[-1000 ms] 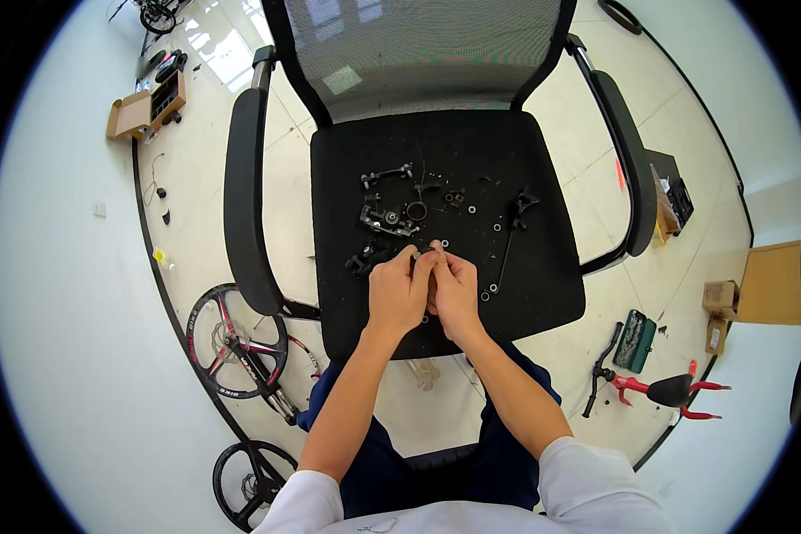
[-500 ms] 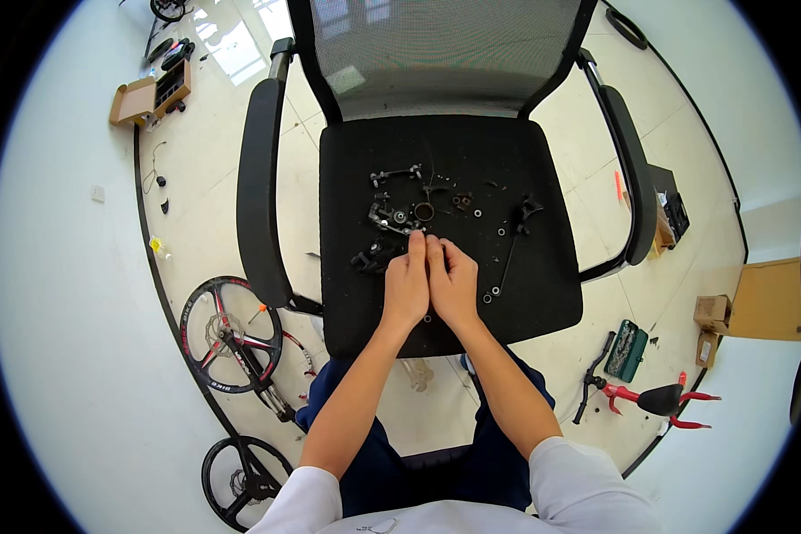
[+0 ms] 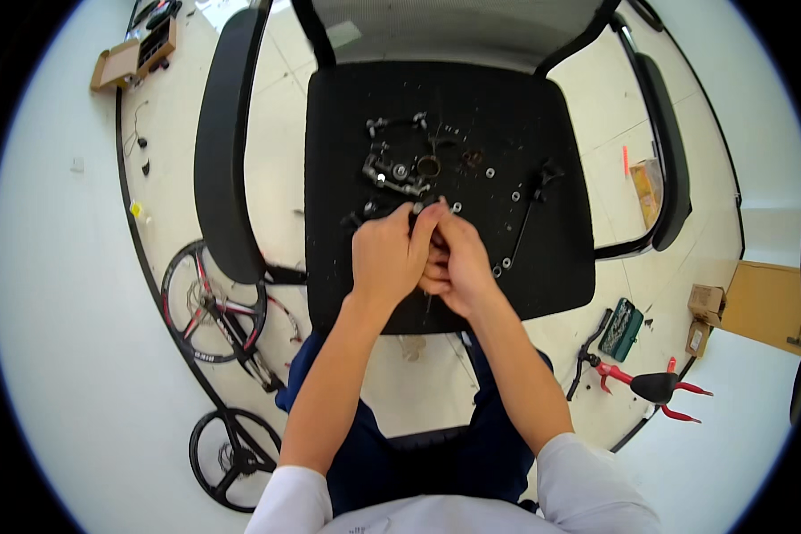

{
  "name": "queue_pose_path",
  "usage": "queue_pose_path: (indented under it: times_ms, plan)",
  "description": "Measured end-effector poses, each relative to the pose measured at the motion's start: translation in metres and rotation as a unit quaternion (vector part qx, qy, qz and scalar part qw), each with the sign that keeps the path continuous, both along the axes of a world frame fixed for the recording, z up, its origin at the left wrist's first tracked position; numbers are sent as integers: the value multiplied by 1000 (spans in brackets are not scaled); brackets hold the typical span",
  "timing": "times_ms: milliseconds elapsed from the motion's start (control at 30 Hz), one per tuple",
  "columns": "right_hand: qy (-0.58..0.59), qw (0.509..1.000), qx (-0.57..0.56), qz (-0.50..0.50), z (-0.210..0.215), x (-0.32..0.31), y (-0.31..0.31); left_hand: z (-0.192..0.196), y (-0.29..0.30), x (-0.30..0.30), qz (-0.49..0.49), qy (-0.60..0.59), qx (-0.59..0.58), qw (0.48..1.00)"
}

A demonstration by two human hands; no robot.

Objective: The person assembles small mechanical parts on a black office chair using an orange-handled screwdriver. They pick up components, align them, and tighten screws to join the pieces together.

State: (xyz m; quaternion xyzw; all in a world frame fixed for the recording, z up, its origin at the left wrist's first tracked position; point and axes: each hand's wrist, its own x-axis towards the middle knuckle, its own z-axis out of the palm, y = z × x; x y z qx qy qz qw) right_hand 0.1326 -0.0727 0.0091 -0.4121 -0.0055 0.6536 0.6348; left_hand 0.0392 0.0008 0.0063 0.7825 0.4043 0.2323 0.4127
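Over the near half of the black chair seat (image 3: pixel 543 267), my left hand (image 3: pixel 385 254) and my right hand (image 3: pixel 465 258) are pressed together. Both are closed, with thumbs and fingertips meeting on a small dark piece that the fingers mostly hide; its kind I cannot make out. Beyond the fingertips lie a metal linkage arm (image 3: pixel 397 124), a jointed metal bracket (image 3: pixel 400 185) and a brownish ring (image 3: pixel 428 166). A black part (image 3: pixel 365 214) rests by my left hand. To the right are several small nuts or washers (image 3: pixel 489 173) and a thin rod with a black clamp-like end (image 3: pixel 527 222).
Armrests (image 3: pixel 227 142) flank the seat, and a mesh backrest (image 3: pixel 454 31) rises behind it. On the floor are spoked bike wheels (image 3: pixel 171 307) at left, an open cardboard box (image 3: pixel 116 67), a green tool case (image 3: pixel 621 329) and a red balance-bike frame (image 3: pixel 618 374).
The view has shifted, so the seat appears higher. My left hand has turned to show more of its back, and my right hand's curled fingers now show beneath the thumb.
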Motion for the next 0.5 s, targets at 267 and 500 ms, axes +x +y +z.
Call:
queue_pose_path:
  times_ms: [267, 500]
  plan:
    - [-113, 992, 9, 59, 17, -3, 5, 6, 6, -20, -4, -92, -128, 987]
    - [-298, 952, -21, 60, -20, -6, -14, -3, -12, -3, -13, -96, -127, 987]
